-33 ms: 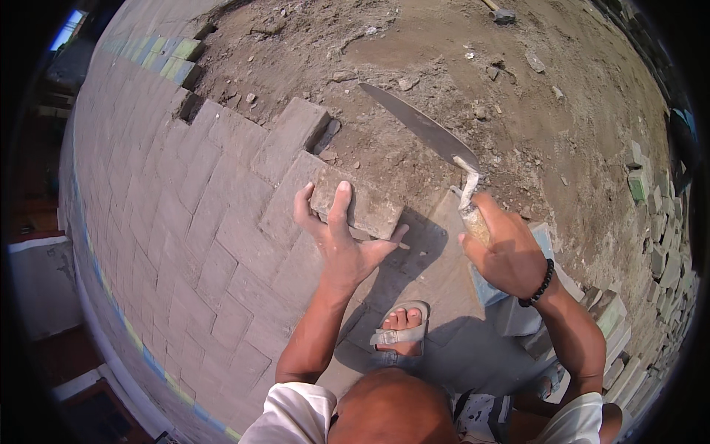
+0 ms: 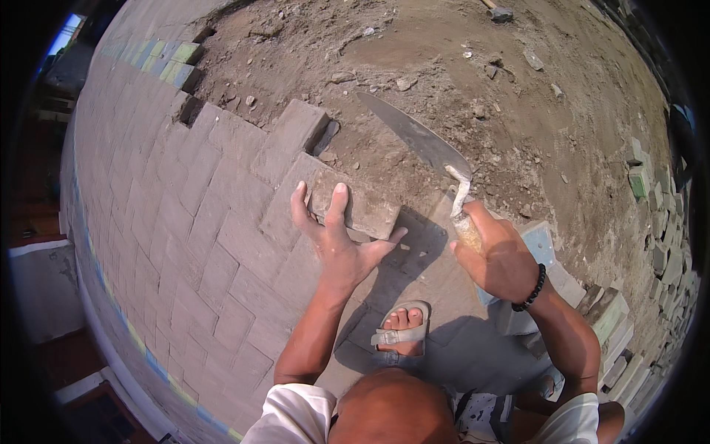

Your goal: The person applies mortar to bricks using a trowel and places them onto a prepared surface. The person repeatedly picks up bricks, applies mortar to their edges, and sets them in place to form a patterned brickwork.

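A grey paving block (image 2: 362, 201) with a dirt-covered upper face is held in my left hand (image 2: 342, 248). My fingers bend over its left end while the thumb reaches under its right corner. It sits at the edge of the laid paving (image 2: 214, 251), close to a raised block (image 2: 294, 132); whether its underside touches the ground cannot be seen. My right hand (image 2: 504, 255), with a dark beaded bracelet, is closed round the handle of a trowel (image 2: 421, 135). The metal blade points away to the upper left, above loose soil (image 2: 399, 52).
Stacked blocks (image 2: 547, 255), some painted blue, stand by my right forearm. More blocks (image 2: 665, 244) are piled along the far right. A hammer (image 2: 499, 12) lies on the soil at the top. Painted blocks (image 2: 181, 74) edge the paving at upper left. My sandalled foot (image 2: 401, 331) is below my hands.
My right hand and the trowel have shifted slightly left, with the blade dipping a little lower. The left hand and its block are almost unmoved.
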A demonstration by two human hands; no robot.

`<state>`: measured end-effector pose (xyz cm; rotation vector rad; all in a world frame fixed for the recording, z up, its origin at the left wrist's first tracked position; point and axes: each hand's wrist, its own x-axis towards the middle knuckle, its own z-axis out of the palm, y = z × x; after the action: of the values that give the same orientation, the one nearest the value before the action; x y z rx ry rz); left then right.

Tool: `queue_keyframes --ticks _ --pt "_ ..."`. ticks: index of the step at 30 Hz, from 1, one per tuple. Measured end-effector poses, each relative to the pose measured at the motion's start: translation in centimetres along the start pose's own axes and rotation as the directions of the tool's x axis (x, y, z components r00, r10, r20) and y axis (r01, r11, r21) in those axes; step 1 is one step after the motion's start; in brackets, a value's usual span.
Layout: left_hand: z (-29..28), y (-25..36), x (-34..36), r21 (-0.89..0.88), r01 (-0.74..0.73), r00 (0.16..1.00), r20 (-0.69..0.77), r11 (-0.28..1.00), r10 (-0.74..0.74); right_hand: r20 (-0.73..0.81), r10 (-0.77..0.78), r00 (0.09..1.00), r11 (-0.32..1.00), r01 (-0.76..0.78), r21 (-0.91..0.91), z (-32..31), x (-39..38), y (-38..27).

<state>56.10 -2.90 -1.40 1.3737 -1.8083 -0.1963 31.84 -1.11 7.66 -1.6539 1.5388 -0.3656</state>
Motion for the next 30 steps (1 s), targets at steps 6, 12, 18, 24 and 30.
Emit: queue_keyframes --ticks 6,12,18,24,30 --pt "-4.7 -0.1 3.5 0.27 -0.295 0.904 0.388 0.916 0.177 0.147 0.1 0.984 0.981 -0.122 0.149 3.8 -1.7 0.7" --pt "-6.6 -0.2 8.7 0.117 -0.438 0.738 0.613 0.891 0.282 0.04 0.117 0.992 0.95 -0.124 0.286 4.6 -3.5 2.1" --pt "-7.2 -1.6 3.0 0.236 -0.242 0.91 0.393 0.941 0.136 -0.087 0.044 0.995 0.91 -0.004 0.415 4.7 -4.6 1.4" --pt "-7.6 -1.7 0.2 0.203 0.206 0.967 0.106 0.957 -0.231 -0.061 -0.16 0.985 0.943 0.171 0.284 6.5 -4.5 -1.3" --pt "-8.7 -4.9 -1.7 0.108 0.323 0.946 0.007 0.94 -0.325 0.112 -0.288 0.951 0.956 0.293 -0.031 8.2 -1.1 -2.9"
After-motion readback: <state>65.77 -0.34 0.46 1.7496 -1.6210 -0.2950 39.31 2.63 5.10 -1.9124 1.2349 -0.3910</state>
